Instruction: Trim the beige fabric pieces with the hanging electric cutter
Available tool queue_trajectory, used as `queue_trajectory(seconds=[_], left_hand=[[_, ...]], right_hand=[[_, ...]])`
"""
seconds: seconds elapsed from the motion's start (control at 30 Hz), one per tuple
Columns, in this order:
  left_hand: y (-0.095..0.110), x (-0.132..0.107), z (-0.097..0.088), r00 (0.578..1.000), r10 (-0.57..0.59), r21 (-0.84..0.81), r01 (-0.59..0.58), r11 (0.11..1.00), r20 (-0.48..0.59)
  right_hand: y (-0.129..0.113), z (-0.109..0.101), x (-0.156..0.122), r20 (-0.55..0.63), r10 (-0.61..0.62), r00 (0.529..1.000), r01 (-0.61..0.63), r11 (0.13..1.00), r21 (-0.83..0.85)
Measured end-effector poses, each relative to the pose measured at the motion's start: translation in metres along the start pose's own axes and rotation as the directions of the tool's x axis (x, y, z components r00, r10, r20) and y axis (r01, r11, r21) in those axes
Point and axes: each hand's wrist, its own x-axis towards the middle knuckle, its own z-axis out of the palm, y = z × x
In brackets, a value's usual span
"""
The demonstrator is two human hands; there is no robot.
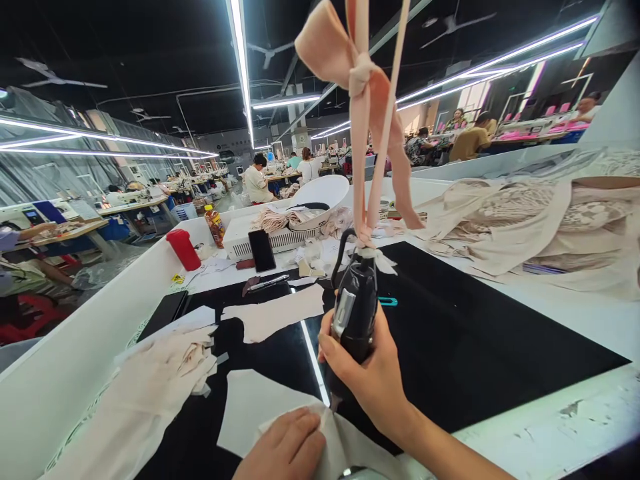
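My right hand (373, 373) is wrapped round a black hand-held cutting tool (356, 310) held upright, its tip down near the pale fabric piece (260, 407) on the black mat (465, 333). A pink fabric strip (367, 100), tied in a knot, hangs from above and is fastened to the tool's top. My left hand (285, 450) lies with its fingers curled, pressing the fabric piece flat at the bottom edge, just left of the tool's tip.
More cut pieces (273, 317) and a fabric pile (145, 393) lie left on the mat. A black phone (261, 250), red cup (183, 249), white basket (280, 233) and lace fabric heap (540, 220) sit behind. Other people work at far tables.
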Motion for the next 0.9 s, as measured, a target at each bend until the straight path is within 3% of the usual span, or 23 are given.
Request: queue_trajectory(seconds=[0.13, 0.47, 0.7, 0.9], left_hand=[[-0.007, -0.004, -0.015, 0.998, -0.060, 0.027, 0.059, 0.998, 0.036], [0.020, -0.006, -0.003, 0.940, -0.301, 0.197, 0.269, 0.943, 0.157], [0.025, -0.005, -0.007, 0.923, -0.357, 0.272, 0.311, 0.911, 0.141], [0.029, -0.003, -0.013, 0.904, -0.392, 0.291, 0.334, 0.897, 0.171]], right_hand=[[-0.004, -0.005, 0.002, -0.011, -0.031, 0.999, 0.031, 0.998, 0.049], [-0.010, -0.022, -0.023, 0.019, 0.064, 0.998, -0.067, 0.982, 0.176], [-0.016, -0.016, -0.035, -0.048, 0.124, 0.991, -0.113, 0.975, 0.190], [-0.014, -0.014, -0.031, -0.050, 0.090, 0.995, -0.080, 0.980, 0.185]])
